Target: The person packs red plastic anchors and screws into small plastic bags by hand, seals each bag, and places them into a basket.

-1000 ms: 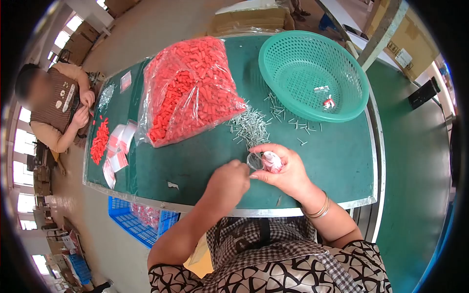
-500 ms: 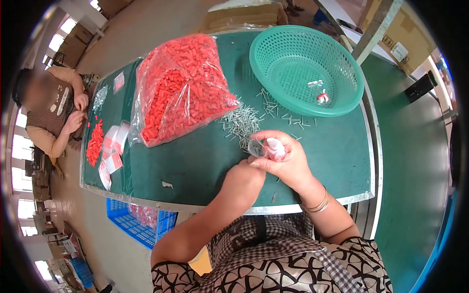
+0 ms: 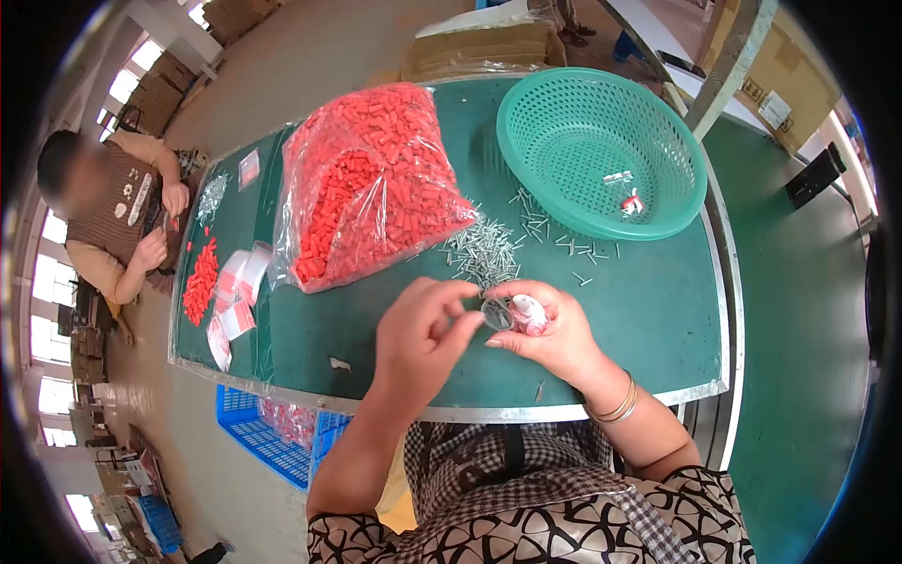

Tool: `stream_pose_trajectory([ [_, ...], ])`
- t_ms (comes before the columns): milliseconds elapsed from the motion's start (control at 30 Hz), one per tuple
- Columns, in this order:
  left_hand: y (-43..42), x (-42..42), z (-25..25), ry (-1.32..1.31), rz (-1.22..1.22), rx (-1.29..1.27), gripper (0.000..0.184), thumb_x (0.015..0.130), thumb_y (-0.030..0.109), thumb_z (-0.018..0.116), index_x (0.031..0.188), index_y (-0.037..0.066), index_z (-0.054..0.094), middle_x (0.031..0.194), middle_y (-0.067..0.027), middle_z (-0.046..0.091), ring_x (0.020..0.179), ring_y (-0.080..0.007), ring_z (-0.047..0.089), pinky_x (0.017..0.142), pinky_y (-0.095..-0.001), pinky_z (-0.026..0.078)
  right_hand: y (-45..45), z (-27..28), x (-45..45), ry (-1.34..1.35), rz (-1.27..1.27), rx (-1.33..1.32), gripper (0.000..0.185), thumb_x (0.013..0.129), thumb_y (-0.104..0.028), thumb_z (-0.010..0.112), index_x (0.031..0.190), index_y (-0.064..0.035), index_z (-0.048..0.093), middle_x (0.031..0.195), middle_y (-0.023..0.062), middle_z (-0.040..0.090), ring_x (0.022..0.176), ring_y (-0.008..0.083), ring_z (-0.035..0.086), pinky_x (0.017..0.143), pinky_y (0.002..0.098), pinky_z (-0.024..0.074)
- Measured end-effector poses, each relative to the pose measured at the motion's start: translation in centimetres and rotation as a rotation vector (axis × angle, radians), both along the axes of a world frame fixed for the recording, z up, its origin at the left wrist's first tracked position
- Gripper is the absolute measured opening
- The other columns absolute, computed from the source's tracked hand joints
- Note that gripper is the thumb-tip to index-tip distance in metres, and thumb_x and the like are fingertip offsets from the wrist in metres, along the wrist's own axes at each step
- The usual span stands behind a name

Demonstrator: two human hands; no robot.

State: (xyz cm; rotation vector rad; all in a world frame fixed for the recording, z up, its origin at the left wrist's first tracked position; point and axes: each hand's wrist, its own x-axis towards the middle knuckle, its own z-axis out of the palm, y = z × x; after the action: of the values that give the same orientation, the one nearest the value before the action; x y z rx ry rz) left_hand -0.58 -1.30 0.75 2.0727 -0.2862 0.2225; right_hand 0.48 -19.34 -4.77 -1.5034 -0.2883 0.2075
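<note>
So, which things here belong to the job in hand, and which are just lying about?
Likely part of the job:
red-and-white bundle and clear plastic, in the right hand; left hand beside them
loose metal pins
big bag of red pieces
green basket

Apparently just lying about:
pale scrap on the table
cardboard beyond it

The hand-held bag at 4 o'clock is white and pinkish red; metal pieces, silver-grey. Plugs at 11 o'clock are red, the basket at 2 sea green, the tabletop darker. At 6, a dark-and-white checked apron crosses a cream shirt looped with black.
</note>
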Motion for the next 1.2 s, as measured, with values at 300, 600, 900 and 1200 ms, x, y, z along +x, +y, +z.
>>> stream_pose_trajectory([
  [300, 11.7, 9.7, -5.2, -0.43, 0.356, 0.548, 0.014, 0.082, 0.004, 0.059, 0.094, 0.003, 0.066, 0.094, -0.0131, 0.064, 0.085, -0.0308, 0.061, 0.077, -0.0377, 0.049, 0.6, 0.4, -0.5, -0.044, 0.048, -0.203, 0.048, 0.063, -0.009, 0.084, 0.107, -0.0077, 0.065, 0.094, 0.0017, 0.065, 0.075, 0.008, 0.055, 0.068, 0.0239, 0.0467],
  [600, 13.0, 16.4, -5.6, -0.159, 0.143, 0.738, 0.023, 0.08, 0.01, 0.063, 0.102, 0.007, 0.066, 0.102, -0.0153, 0.063, 0.096, -0.0337, 0.06, 0.084, -0.0391, 0.048, 0.5, 0.1, -0.1, -0.099, 0.071, -0.231, 0.045, 0.066, -0.018, 0.083, 0.106, -0.0092, 0.064, 0.097, 0.0091, 0.066, 0.084, 0.0225, 0.064, 0.076, 0.0318, 0.0508],
  [900, 12.8, 16.6, -5.8, -0.117, 0.168, 0.835, 0.013, 0.077, 0.006, 0.06, 0.089, 0.003, 0.065, 0.088, -0.016, 0.061, 0.082, -0.0345, 0.06, 0.074, -0.0422, 0.049, 0.8, 0.0, -0.2, -0.14, 0.072, -0.207, 0.047, 0.063, -0.011, 0.085, 0.105, -0.0082, 0.065, 0.09, 0.0035, 0.064, 0.072, 0.0114, 0.057, 0.065, 0.0253, 0.0476],
  [1200, 11.7, 16.0, -5.0, -0.057, 0.184, 0.541, 0.025, 0.076, 0.011, 0.065, 0.101, 0.005, 0.064, 0.086, -0.0117, 0.062, 0.077, -0.0284, 0.06, 0.071, -0.0377, 0.049, 0.8, 0.2, -0.2, -0.136, 0.109, -0.261, 0.044, 0.066, -0.019, 0.082, 0.105, -0.009, 0.064, 0.095, 0.0101, 0.066, 0.083, 0.0253, 0.064, 0.075, 0.0331, 0.0513],
])
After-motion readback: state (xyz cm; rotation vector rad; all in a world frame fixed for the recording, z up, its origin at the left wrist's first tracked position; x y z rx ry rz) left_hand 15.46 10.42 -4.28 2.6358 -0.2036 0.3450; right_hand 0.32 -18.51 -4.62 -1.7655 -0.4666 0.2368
